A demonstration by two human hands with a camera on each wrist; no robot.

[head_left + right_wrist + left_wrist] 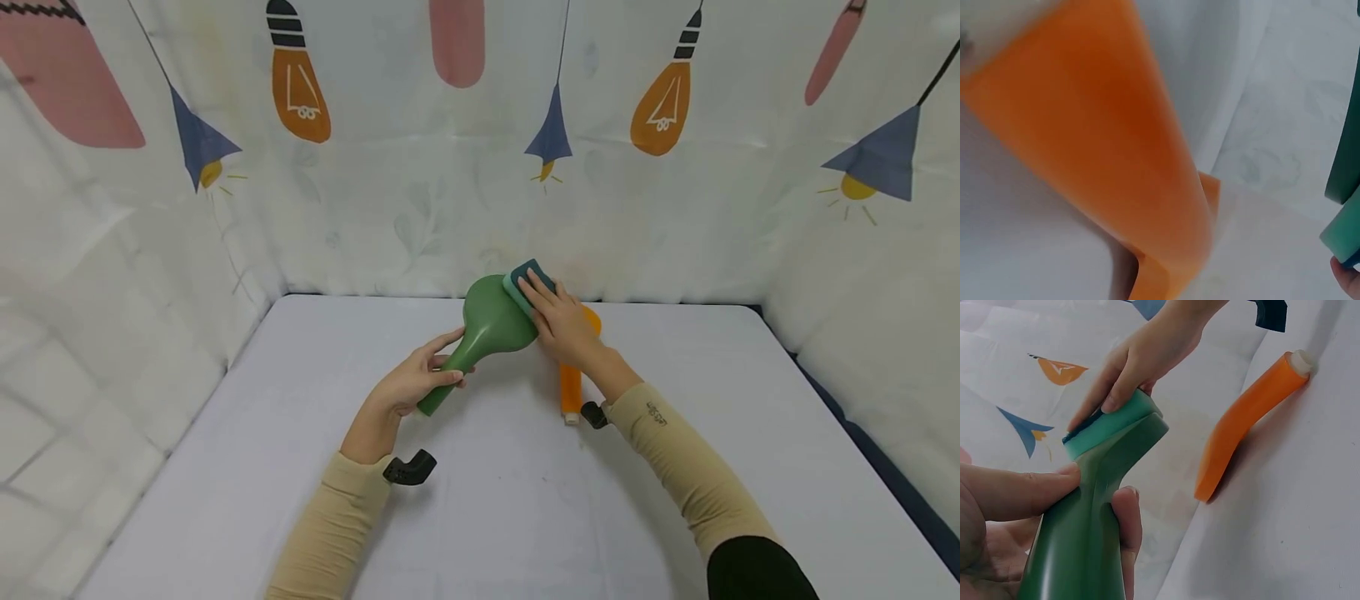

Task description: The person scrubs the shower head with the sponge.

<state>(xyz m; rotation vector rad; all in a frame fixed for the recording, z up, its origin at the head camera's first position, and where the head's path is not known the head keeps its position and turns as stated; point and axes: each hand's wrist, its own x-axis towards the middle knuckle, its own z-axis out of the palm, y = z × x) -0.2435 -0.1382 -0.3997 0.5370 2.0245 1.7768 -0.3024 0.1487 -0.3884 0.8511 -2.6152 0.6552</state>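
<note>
My left hand (pixel 411 382) grips the handle of a green paddle-shaped plastic piece (pixel 495 315) with a broad rounded head, holding it tilted above the table. In the left wrist view, thumb and fingers lie on either side of the green handle (pixel 1079 550). My right hand (pixel 564 323) holds a teal sponge (pixel 517 287) with a dark top layer against the upper right of the green head. Only a fingertip and part of the sponge (pixel 1342 231) show in the right wrist view. Behind the right hand lies a similar orange piece (pixel 571 387), partly hidden by it.
A white table (pixel 480 517) spreads under both hands. Pale cloth walls (pixel 450 192) printed with lamps and bulbs stand along its back and sides. The orange piece has a whitish end plug (pixel 1301 362) facing the near side.
</note>
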